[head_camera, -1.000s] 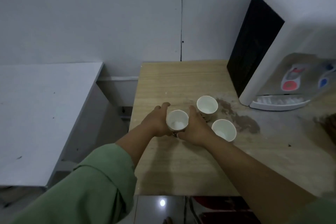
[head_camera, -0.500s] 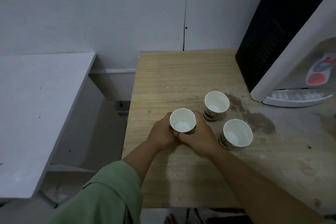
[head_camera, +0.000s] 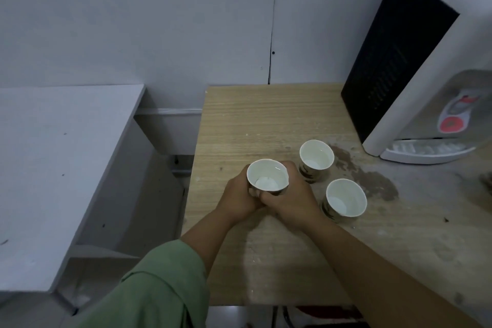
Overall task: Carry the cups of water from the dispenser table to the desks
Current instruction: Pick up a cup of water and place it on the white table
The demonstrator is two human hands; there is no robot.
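Three white paper cups with dark patterned sides stand on the wooden dispenser table point(head_camera: 253, 120). The nearest cup point(head_camera: 267, 176) is clasped from both sides: my left hand point(head_camera: 238, 198) wraps its left side and my right hand point(head_camera: 291, 198) its right, fingers meeting in front below the rim. It looks slightly raised off the table. A second cup point(head_camera: 316, 158) stands just behind my right hand, and a third cup point(head_camera: 346, 201) stands to the right of my right wrist. Water shows in the bottoms of the cups.
A white water dispenser point(head_camera: 426, 74) with a black side panel, a red tap button and a drip tray point(head_camera: 426, 150) fills the right. A white desk surface point(head_camera: 53, 168) lies to the left across a gap. Wet stains point(head_camera: 372, 178) mark the tabletop. The grey wall is close behind.
My hands went from reaching beside the cup to closed around it, and the cup appears lifted slightly. The view has shifted closer and a little left; the other two cups stayed put.
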